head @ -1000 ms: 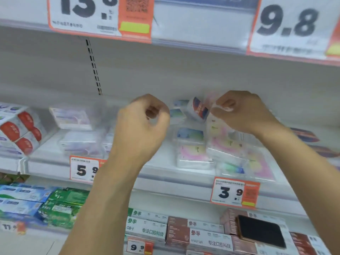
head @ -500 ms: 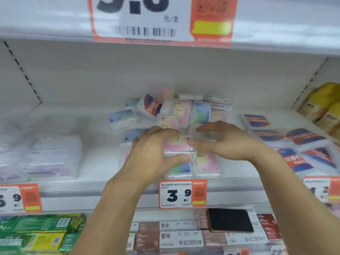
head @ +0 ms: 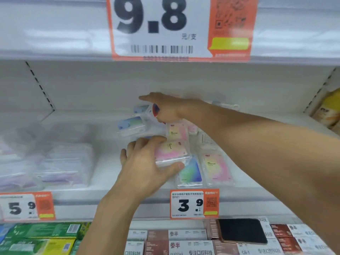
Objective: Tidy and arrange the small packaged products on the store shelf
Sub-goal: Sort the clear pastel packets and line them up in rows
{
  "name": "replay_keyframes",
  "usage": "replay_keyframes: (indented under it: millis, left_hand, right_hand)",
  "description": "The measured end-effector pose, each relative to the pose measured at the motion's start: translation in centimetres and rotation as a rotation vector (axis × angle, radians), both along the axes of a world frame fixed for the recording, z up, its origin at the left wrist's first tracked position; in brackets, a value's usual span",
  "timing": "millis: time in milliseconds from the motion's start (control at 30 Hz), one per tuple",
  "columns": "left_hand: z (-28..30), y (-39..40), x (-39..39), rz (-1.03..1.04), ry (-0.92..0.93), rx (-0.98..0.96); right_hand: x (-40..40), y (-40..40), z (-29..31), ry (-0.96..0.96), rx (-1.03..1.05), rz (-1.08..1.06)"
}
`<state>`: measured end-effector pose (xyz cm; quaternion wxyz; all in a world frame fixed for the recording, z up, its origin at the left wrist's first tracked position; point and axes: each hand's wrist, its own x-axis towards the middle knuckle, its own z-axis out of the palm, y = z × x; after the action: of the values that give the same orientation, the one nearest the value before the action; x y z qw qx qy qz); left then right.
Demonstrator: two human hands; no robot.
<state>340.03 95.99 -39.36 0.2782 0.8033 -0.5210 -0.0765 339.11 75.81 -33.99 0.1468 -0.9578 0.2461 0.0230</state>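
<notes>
Clear pastel packets (head: pixel 172 152) — jumbled (some overlapping) — mid-shelf (head: pixel 103 183).

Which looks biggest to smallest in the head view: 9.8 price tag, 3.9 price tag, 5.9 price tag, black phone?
1. 9.8 price tag, by far, though it is nearest the camera and cut off at the top.
2. 5.9 price tag and 3.9 price tag: look alike, no ranking.
3. Black phone: close to those tags too, unsure.

Big 9.8 tag (head: pixel 181 28) up top, 3.9 tag (head: pixel 194 204) and 5.9 tag (head: pixel 27 206) below. Black phone (head: pixel 242 230) lying on red-brown boxes (head: pixel 180 243), green boxes (head: pixel 40 236) at lower left.
</notes>
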Motion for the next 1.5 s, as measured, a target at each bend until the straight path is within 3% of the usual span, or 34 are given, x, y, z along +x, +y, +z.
replay_keyframes:
  millis: [100, 267, 500, 633, 733, 800, 900, 1033, 1067, 1133, 1200, 1267, 1333, 1500]
  left_hand:
    - [0.0, 0.4, 0.8, -0.061, 0.047, 0.043]
    - [0.4, 0.9, 1.9, -0.151, 0.139, 0.083]
    - [0.4, 1.4, 1.6, -0.201, 0.204, 0.064]
    - [0.6, 1.3, 1.0, -0.2, 0.184, 0.073]
    - [0.9, 1.1, 0.7, -0.167, 0.189, 0.076]
    - [1.2, 0.7, -0.1, -0.097, 0.238, 0.008]
    - [2.0, -0.4, -1.6, -0.019, 0.408, -0.185]
    - [1.7, -1.8, -2.3, 0.044, 0.459, -0.403]
    - [1.6, -1.8, -2.3, 0.063, 0.466, -0.428]
    - [1.6, -1.8, -2.5, 0.094, 0.468, -0.457]
    - [1.7, -1.7, -2.7, 0.109, 0.446, -0.466]
    - [1.7, -1.8, -2.9, 0.124, 0.456, -0.47]
    - [1.6, -1.9, -2.8, 0.138, 0.482, -0.475]
    - [1.4, -2.2, -2.6, 0.18, 0.487, -0.507]
  right_hand:
    - [1.3, -0.7, -1.0, 0.166, -0.209, 0.057]
    - [0.1, -1.2, 0.4, 0.095, -0.379, 0.053]
    - [-5.4, -0.1, 2.1, -0.242, -0.153, -0.033]
    - [-9.4, 1.0, 1.9, -0.322, -0.093, -0.165]
    - [-13.0, 2.3, 1.6, -0.551, -0.066, -0.319]
    - [-14.6, 3.8, 1.2, -0.717, 0.004, -0.44]
    - [-15.5, 6.8, 0.0, -0.851, 0.276, -0.5]
    - [-15.6, 8.2, -1.5, -0.777, 0.541, -0.363]
    - [-15.8, 7.8, -1.7, -0.804, 0.503, -0.388]
    - [-16.9, 5.7, -2.2, -0.798, 0.164, -0.507]
    - [-18.4, 3.7, -2.7, -0.499, -0.074, -0.579]
    - [-19.2, 2.6, -3.2, -0.194, -0.009, -0.583]
    - [-19.1, 2.5, -3.8, -0.043, 0.048, -0.549]
    - [-19.4, 3.4, -3.3, -0.232, 0.128, -0.463]
